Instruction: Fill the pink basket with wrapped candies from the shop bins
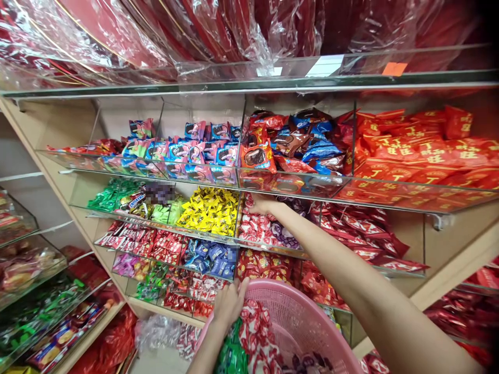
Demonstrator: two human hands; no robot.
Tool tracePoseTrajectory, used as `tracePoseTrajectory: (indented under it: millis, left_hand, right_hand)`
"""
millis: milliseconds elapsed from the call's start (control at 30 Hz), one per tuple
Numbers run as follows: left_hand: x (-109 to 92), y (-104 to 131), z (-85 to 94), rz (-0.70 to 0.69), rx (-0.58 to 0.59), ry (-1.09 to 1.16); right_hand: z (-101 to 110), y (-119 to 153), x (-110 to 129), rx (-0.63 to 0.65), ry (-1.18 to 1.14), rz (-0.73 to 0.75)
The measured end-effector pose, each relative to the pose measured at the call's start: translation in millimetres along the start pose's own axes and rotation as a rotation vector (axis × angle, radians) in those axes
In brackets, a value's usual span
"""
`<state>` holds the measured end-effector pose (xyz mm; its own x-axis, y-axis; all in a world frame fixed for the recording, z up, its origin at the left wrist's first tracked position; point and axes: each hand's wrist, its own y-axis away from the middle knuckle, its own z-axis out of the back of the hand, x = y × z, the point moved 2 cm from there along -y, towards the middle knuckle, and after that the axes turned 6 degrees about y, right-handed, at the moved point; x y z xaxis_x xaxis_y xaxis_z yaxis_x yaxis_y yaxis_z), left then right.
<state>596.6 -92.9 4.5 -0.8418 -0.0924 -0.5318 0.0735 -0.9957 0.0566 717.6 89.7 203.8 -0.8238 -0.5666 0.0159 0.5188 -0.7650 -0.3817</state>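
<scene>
My left hand (231, 301) is closed on the rim of a pink plastic basket (296, 291), its fingers over the near left edge. Inside the basket are red-and-white wrapped candies (257, 332), green wrapped candies (234, 348) and dark purple ones (312, 361) at the bottom. My right hand (260, 204) reaches into a middle-shelf compartment, among more red-and-white wrapped candies (253, 228). Its fingers are small and partly hidden, so their grip is unclear. Beside them in the same compartment lie purple wrapped candies (286, 234).
Yellow wrapped candies (210, 210) fill the compartment on the left. Clear dividers and a shelf lip (296, 182) stand just above my right wrist. Red packets (424, 145) and blue snack packs (323, 145) fill the upper shelf. Plastic-wrapped red items (195, 31) sit on top.
</scene>
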Motion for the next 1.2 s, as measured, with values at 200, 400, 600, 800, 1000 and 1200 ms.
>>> tracePoseTrajectory:
  millis: [200, 400, 600, 800, 1000, 1200]
  left_hand:
    - [0, 0, 0.4, 0.018, 0.002, -0.002]
    - [1, -2, -1.6, 0.002, -0.008, 0.002]
    - [1, -3, -2.4, 0.009, -0.015, -0.022]
    - [1, -2, -1.6, 0.01, -0.015, -0.024]
    - [1, -1, -1.8, 0.013, -0.008, 0.0]
    - [1, -2, -1.6, 0.019, 0.0, 0.012]
  right_hand:
    - [10, 22, 8, -0.01, 0.187, 0.105]
    - [13, 37, 15, -0.107, 0.266, 0.116]
    - [15, 47, 21, -0.176, 0.317, 0.166]
    - [10, 54, 18, -0.241, 0.321, 0.28]
    - [7, 57, 15, -0.306, 0.446, 0.33]
    - [7, 61, 12, -0.303, 0.602, 0.354]
